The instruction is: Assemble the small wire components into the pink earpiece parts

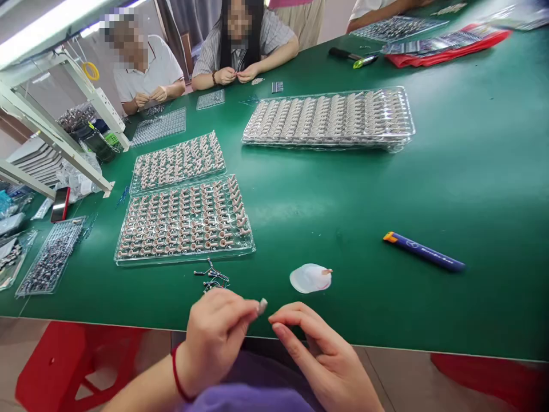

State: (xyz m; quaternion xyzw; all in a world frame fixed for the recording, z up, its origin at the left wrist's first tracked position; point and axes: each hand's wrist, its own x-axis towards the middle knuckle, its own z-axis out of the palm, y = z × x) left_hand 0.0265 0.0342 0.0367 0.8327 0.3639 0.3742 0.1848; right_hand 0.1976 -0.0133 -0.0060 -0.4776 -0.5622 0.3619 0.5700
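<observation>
Above the table's front edge, my left hand (221,326) pinches a small pale earbud shell (262,306) between thumb and forefinger. Close by on the right is my right hand (315,349), its thumb and forefinger tips together; anything between them is too small to make out. Short dark wired parts (214,280) lie in a loose pile just beyond my left hand. Farther right, a whitish round patch (307,278) has a small beige piece (327,272) at its edge. A clear tray (184,254) of beige earbud shells in rows stands beyond the wired parts.
Another shell tray (178,163) touches the near one. Stacked trays (328,140) stand farther back. A blue cutter (422,252) lies at right. A tray of dark parts (49,257) and a phone (60,204) are at left. Two people work opposite. Red stools (72,366) stand below.
</observation>
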